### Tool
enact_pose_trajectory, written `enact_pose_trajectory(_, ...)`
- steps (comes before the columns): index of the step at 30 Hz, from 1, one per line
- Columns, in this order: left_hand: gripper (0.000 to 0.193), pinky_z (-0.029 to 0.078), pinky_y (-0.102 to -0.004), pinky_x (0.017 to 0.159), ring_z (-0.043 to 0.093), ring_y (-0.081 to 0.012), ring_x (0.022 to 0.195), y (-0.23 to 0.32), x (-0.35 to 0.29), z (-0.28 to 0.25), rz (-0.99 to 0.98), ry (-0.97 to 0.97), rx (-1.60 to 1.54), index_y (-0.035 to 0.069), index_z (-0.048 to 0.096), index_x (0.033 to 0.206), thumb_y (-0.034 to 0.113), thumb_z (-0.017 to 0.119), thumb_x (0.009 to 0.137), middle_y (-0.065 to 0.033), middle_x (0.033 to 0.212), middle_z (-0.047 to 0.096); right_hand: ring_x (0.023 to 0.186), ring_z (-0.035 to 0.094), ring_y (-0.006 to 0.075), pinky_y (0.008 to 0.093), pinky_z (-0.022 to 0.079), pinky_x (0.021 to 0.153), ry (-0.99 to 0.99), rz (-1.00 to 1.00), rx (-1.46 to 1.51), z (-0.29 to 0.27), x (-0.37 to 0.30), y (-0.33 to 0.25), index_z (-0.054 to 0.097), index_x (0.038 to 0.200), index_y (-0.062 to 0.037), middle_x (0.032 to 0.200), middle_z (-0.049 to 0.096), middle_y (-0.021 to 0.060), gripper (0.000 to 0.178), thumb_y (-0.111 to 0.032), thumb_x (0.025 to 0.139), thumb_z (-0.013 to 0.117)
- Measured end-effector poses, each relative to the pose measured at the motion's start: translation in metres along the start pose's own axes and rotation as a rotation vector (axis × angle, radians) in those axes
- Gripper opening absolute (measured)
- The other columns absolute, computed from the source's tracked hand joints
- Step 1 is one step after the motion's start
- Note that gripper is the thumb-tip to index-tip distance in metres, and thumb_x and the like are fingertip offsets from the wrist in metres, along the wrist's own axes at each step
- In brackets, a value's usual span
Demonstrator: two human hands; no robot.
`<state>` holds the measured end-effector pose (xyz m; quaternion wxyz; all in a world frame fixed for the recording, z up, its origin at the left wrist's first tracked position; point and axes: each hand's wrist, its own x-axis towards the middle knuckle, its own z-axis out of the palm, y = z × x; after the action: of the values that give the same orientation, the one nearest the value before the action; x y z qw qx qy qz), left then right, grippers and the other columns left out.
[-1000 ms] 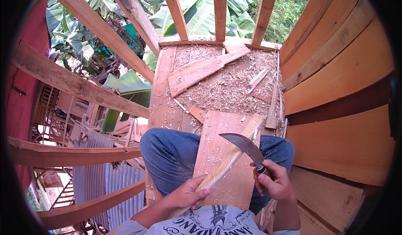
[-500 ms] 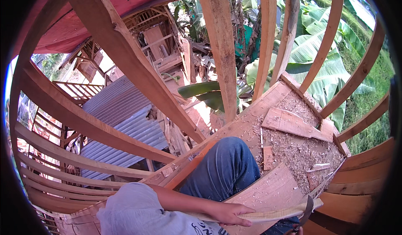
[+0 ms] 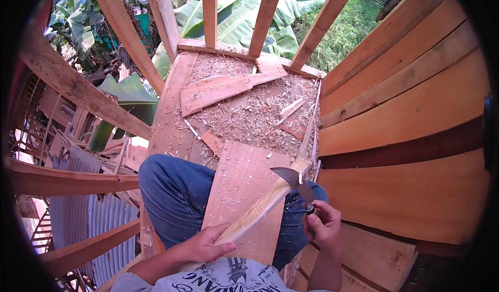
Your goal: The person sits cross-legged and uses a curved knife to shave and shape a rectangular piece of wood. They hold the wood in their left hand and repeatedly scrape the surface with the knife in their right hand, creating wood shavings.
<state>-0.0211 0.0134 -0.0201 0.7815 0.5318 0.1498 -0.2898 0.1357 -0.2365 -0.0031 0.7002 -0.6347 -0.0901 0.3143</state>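
My left hand (image 3: pixel 212 244) is closed around the near end of a pale, slightly curved wooden piece (image 3: pixel 259 208), which slants up and away to the right over my lap. In my right hand (image 3: pixel 323 225) is the dark handle of a curved-blade knife (image 3: pixel 303 189). Its blade lies across the wooden piece near the far end, and a small curl of shaving shows beside it. Under the piece, a wide flat board (image 3: pixel 235 175) rests between my bent legs, with a few shavings on it.
Shavings cover the plank floor (image 3: pixel 244 116) ahead. A broken-edged board (image 3: pixel 224 91) and small offcuts (image 3: pixel 213 142) lie there. Upright slats (image 3: pixel 210 16) stand along the far and left sides; a plank wall (image 3: pixel 400 188) rises close on the right. Banana leaves and a corrugated roof show outside.
My view has swung to the right, bringing my right hand and the knife fully into sight. The left hand still grips the wooden piece, and the blade is still at its far end.
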Motion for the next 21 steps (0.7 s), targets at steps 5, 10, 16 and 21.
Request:
enact_pose_trajectory(5, 0.046, 0.04, -0.0197, 0.043, 0.046, -0.0039, 0.046, 0.0, -0.008, -0.005, 0.002, -0.009, -0.019, 0.001, 0.044, 0.125, 0.029, 0.058, 0.091, 0.002, 0.065, 0.048, 0.04, 0.042, 0.0052, 0.0194, 0.031, 0.037, -0.079, 0.057, 0.007, 0.016, -0.011, 0.009, 0.056, 0.107, 0.006, 0.059, 0.051, 0.0029, 0.023, -0.008, 0.09, 0.053)
enact_pose_trajectory(10, 0.048, 0.04, -0.0194, 0.043, 0.046, -0.0039, 0.047, 0.001, -0.011, -0.001, -0.007, 0.014, -0.013, 0.001, 0.043, 0.127, 0.029, 0.058, 0.09, 0.0014, 0.067, 0.048, 0.04, 0.042, 0.0045, 0.0196, 0.031, 0.037, -0.186, 0.078, -0.001, 0.029, -0.015, 0.004, 0.055, 0.11, 0.0051, 0.057, 0.051, 0.0013, 0.024, -0.008, 0.09, 0.053)
enact_pose_trajectory(16, 0.049, 0.04, -0.0196, 0.043, 0.046, -0.0041, 0.048, 0.0, -0.007, 0.002, -0.021, 0.015, -0.008, 0.001, 0.043, 0.127, 0.029, 0.059, 0.09, 0.0013, 0.068, 0.048, 0.04, 0.042, 0.0054, 0.0193, 0.031, 0.038, 0.039, 0.021, 0.113, 0.032, -0.018, 0.003, 0.053, 0.111, 0.0061, 0.056, 0.049, 0.0012, 0.025, -0.01, 0.092, 0.052)
enact_pose_trajectory(21, 0.049, 0.04, -0.0202, 0.043, 0.046, -0.0039, 0.048, -0.001, -0.01, -0.001, -0.045, 0.023, 0.003, 0.001, 0.045, 0.125, 0.031, 0.059, 0.089, 0.001, 0.069, 0.05, 0.041, 0.042, 0.0032, 0.0194, 0.03, 0.039, 0.005, 0.028, -0.005, 0.012, -0.02, 0.007, 0.055, 0.11, 0.0075, 0.055, 0.05, -0.0007, 0.025, -0.009, 0.091, 0.052)
